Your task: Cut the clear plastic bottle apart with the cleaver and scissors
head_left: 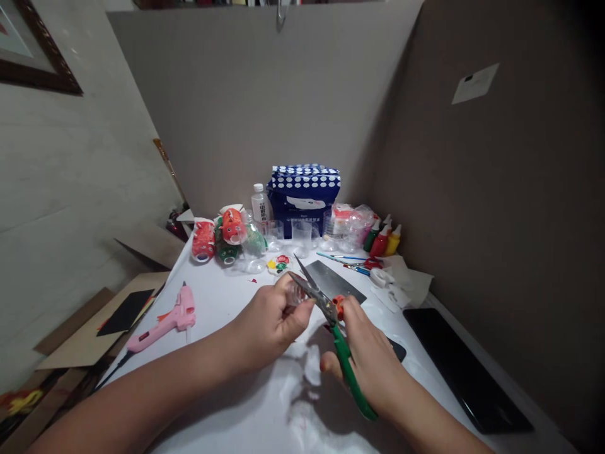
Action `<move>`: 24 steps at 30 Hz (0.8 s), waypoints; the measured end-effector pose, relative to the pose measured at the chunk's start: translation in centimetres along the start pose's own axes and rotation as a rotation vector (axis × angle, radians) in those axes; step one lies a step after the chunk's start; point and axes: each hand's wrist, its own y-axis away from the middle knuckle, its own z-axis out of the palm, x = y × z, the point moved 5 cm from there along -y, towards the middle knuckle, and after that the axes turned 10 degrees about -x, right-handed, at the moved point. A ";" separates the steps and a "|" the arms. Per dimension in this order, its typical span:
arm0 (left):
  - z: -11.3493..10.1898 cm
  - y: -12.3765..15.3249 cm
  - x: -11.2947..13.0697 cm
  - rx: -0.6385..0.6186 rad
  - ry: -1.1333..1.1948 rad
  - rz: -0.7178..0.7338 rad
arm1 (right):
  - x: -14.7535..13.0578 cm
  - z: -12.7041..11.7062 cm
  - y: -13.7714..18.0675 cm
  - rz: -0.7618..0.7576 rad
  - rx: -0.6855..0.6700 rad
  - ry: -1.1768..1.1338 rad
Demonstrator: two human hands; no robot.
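Observation:
My left hand (267, 321) pinches a small clear plastic piece (296, 294) between thumb and fingers, at the middle of the table. In my right hand (375, 356) are scissors (348, 366) with green handles, their blades apart. The blades point up and to the left, and one passes close over the plastic piece; whether it touches cannot be told. A small orange-red painted thing (338, 305) shows by the fingers of my right hand, and its lower part is hidden. A grey rectangular sheet (333, 282) lies just beyond the scissors.
A pink glue gun (163, 321) stands at left. Red and green painted bottle figures (204, 239), clear cups (301, 236) and a blue bag (302, 208) line the back. Paint bottles (380, 241), brushes (357, 270) and a black slab (466, 369) are at right.

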 end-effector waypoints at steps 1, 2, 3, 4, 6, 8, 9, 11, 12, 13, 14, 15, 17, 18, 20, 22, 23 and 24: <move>0.1 0.0 0.0 -0.027 0.008 0.016 | -0.1 -0.2 0.0 0.000 0.005 0.016; 0.3 0.0 0.0 -0.054 0.023 0.020 | -0.1 -0.4 0.0 -0.004 0.007 0.030; 0.4 -0.1 -0.1 -0.074 0.040 0.017 | -0.2 -0.5 -0.1 -0.008 0.005 0.042; 0.4 -0.1 -0.1 -0.085 0.053 0.014 | -0.1 -0.7 -0.1 -0.009 0.006 0.054; 0.4 0.0 0.0 -0.092 0.060 0.019 | 0.0 -0.9 -0.2 -0.013 0.012 0.075; 0.4 -0.1 0.2 -0.098 0.064 0.028 | 0.2 -1.0 -0.3 -0.025 0.043 0.088; 0.4 -0.1 0.3 -0.106 0.068 0.026 | 0.4 -1.0 -0.2 -0.037 0.065 0.091; 0.3 -0.2 0.5 -0.124 0.069 0.023 | 0.5 -1.1 -0.1 -0.071 0.119 0.092; 0.2 -0.2 0.7 -0.130 0.068 0.029 | 0.6 -1.2 0.0 -0.092 0.149 0.092; 0.0 -0.2 0.9 -0.137 0.071 0.039 | 0.5 -1.3 0.1 -0.113 0.177 0.094; -0.1 -0.3 1.1 -0.148 0.079 0.049 | 0.5 -1.3 0.3 -0.134 0.204 0.096; -0.2 -0.3 1.4 -0.162 0.093 0.059 | 0.4 -1.4 0.4 -0.152 0.229 0.098; -0.3 -0.2 1.8 -0.193 0.129 0.063 | 0.2 -1.6 0.5 -0.183 0.266 0.095; -0.3 -0.2 1.9 -0.207 0.145 0.059 | 0.1 -1.7 0.6 -0.198 0.280 0.090; -0.4 0.0 2.0 -0.233 0.164 0.044 | -0.1 -1.8 0.6 -0.227 0.295 0.078; -0.4 0.1 2.0 -0.261 0.172 0.028 | -0.3 -1.9 0.7 -0.255 0.303 0.070; -0.5 0.2 2.0 -0.275 0.166 0.030 | -0.3 -1.9 0.7 -0.270 0.309 0.068; -0.7 0.2 2.1 -0.286 0.156 0.041 | -0.4 -2.0 0.8 -0.286 0.317 0.066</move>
